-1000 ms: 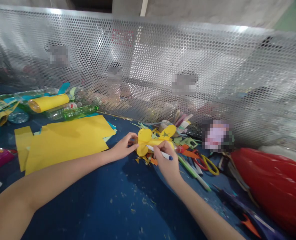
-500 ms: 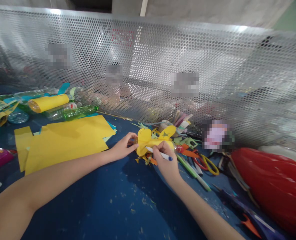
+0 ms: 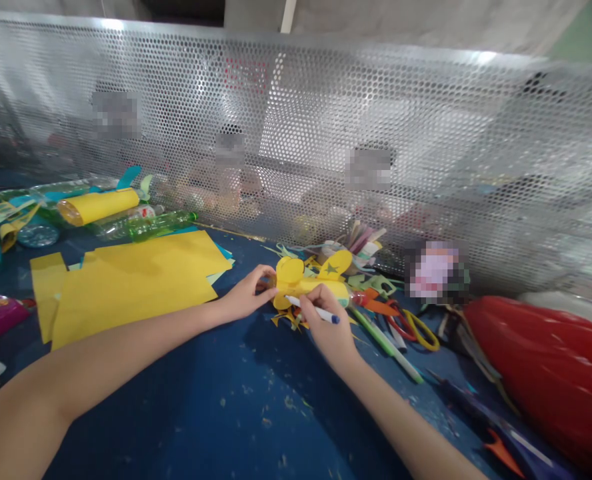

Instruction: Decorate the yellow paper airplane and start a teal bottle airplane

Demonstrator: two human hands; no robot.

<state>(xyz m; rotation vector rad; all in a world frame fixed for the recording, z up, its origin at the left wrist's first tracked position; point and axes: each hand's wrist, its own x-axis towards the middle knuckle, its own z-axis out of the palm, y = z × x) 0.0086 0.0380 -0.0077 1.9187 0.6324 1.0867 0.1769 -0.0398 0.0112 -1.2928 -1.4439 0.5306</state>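
A plastic bottle wrapped in yellow paper lies on its side, with rounded yellow paper flaps at its left end. A dark star is drawn on a yellow paper wing standing up from it. My left hand has its fingers curled round the bottle's left end. Pinched in my right hand is a white marker with a blue end. Its tip meets the lower yellow flap, though any fresh mark is too small to make out. Paper scraps lie beneath the bottle.
Yellow paper sheets lie to the left, with bottles behind. Scissors with a yellow handle and a green marker lie at right, near a glossy red object. A perforated metal screen stands behind; people are beyond it.
My right hand and the marker have shifted slightly left and down, bringing the tip lower on the flap. My left hand keeps its hold on the bottle.
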